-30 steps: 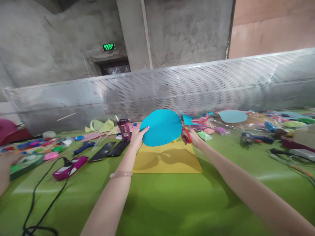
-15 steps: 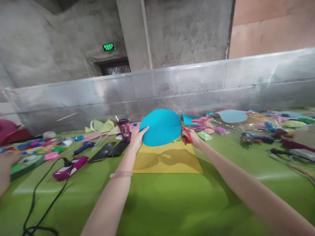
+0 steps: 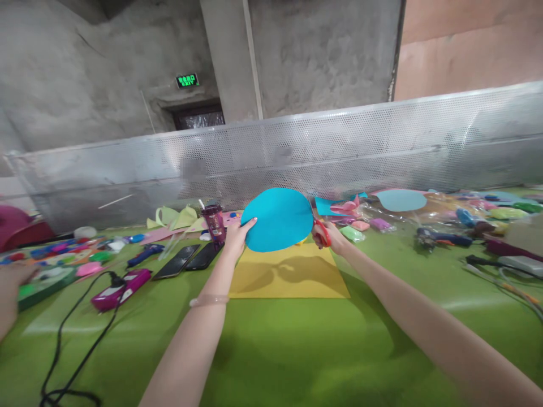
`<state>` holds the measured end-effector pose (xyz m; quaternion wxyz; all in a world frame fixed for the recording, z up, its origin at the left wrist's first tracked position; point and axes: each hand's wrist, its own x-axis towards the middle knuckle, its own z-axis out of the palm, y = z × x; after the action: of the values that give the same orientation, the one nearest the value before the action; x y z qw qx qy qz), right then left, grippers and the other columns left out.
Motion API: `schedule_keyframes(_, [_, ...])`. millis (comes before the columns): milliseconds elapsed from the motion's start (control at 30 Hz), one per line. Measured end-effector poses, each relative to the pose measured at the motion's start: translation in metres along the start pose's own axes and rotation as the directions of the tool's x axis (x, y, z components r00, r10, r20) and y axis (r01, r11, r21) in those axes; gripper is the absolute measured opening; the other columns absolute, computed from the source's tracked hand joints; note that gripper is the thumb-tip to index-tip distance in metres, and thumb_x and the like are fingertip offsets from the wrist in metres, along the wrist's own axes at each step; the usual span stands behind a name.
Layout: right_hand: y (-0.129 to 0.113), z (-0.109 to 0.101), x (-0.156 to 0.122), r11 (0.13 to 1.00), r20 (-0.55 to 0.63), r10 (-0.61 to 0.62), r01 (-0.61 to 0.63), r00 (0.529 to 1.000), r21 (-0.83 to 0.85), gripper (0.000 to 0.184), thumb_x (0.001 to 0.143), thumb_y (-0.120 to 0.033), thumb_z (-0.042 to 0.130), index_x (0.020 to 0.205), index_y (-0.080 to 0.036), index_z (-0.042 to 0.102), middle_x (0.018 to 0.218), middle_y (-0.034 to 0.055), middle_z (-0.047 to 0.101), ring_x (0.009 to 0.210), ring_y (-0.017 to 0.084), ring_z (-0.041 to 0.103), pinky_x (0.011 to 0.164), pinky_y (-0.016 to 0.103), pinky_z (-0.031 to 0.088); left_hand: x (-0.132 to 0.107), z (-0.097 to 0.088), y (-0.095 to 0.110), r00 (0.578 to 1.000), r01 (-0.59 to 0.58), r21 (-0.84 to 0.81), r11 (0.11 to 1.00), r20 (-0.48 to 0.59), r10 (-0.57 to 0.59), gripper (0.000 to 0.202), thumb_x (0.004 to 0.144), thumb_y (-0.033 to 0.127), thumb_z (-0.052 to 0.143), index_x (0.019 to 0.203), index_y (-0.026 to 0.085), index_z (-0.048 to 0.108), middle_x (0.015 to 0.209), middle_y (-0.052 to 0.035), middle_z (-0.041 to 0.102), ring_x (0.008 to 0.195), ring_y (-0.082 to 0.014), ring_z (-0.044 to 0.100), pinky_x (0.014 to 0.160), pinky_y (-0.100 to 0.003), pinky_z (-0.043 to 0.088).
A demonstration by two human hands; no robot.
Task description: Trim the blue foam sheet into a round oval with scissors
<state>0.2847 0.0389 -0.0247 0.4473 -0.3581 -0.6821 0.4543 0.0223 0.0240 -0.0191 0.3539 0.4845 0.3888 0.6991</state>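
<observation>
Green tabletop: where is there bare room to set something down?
A wide bare patch of green tabletop lies between the left forearm and right forearm, nearer than the yellow sheet. Another: between the right forearm and the blue tool. Crowded: along the metal barrier, around the magenta power strip.

Sheet on table, below paper disc; cup and two phones left of sheet, power strip farther left; packets right; panel behind

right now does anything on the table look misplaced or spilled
Nothing looks spilled. The purple drink cup seems out of place, standing close to a black smartphone and the left hand, where a knock might tip it.
</observation>
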Motion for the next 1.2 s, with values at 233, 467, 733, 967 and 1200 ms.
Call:
schedule_keyframes(233, [0.002,-0.001,0.001,1.000,-0.007,-0.009,0.008,1.000,-0.026,0.017,0.065,-0.026,0.047,0.051,-0.018,0.042,0.036,-0.0028,0.045,0.033,0.009,0.041,0.036,0.021,0.032,0.001,-0.001,-0.002,1.000,-0.011,0.016,1.000,0.001,0.011,0.043,0.049,0.040,0.076,0.083,0.013,0.067,0.096,-0.0110,0.067,0.092,-0.0278,0.060,0.081,-0.039,0.046])
schedule_keyframes(467, [-0.001,0.001,-0.001,0.998,-0.006,-0.024,0.023,1.000,-0.055,0.021,0.068,-0.026,0.047,0.049,-0.018,0.044,0.036,-0.0028,0.046,0.032,0.008,0.040,0.036,0.021,0.033,0.002,-0.001,-0.002,1.000,-0.009,0.016,1.000,0.005,0.009,0.045,0.049,0.040,0.076,0.084,0.013,0.067,0.094,-0.0102,0.068,0.092,-0.0282,0.060,0.080,-0.039,0.047])
schedule_keyframes(733, [-0.004,0.001,-0.003,0.993,0.007,-0.055,0.056,0.998,-0.107,0.026,0.071,-0.027,0.047,0.047,-0.018,0.041,0.036,-0.0024,0.046,0.032,0.008,0.040,0.037,0.021,0.036,0.004,-0.004,-0.002,1.000,0.000,0.019,1.000,-0.009,0.000,0.041,0.050,0.039,0.075,0.082,0.015,0.067,0.095,-0.0100,0.068,0.092,-0.0280,0.060,0.080,-0.039,0.047])
schedule_keyframes(967, [-0.002,0.000,-0.002,0.988,0.006,-0.012,0.012,1.000,-0.156,0.027,0.071,-0.033,0.051,0.050,-0.017,0.045,0.038,-0.0018,0.048,0.032,0.008,0.041,0.037,0.022,0.041,0.002,-0.010,0.004,0.999,0.053,-0.015,0.998,-0.005,-0.053,0.042,0.048,0.034,0.077,0.084,0.015,0.067,0.094,-0.0096,0.068,0.089,-0.0272,0.062,0.080,-0.040,0.048])
schedule_keyframes(1200, [-0.016,-0.001,-0.008,0.995,0.003,-0.044,0.044,0.999,-0.095,0.024,0.067,-0.021,0.044,0.044,-0.019,0.038,0.034,-0.0011,0.046,0.032,0.008,0.039,0.037,0.021,0.040,-0.001,-0.010,0.007,0.997,0.083,-0.008,0.997,0.000,-0.083,0.040,0.048,0.032,0.078,0.083,0.015,0.068,0.093,-0.0109,0.068,0.089,-0.0287,0.062,0.082,-0.043,0.047])
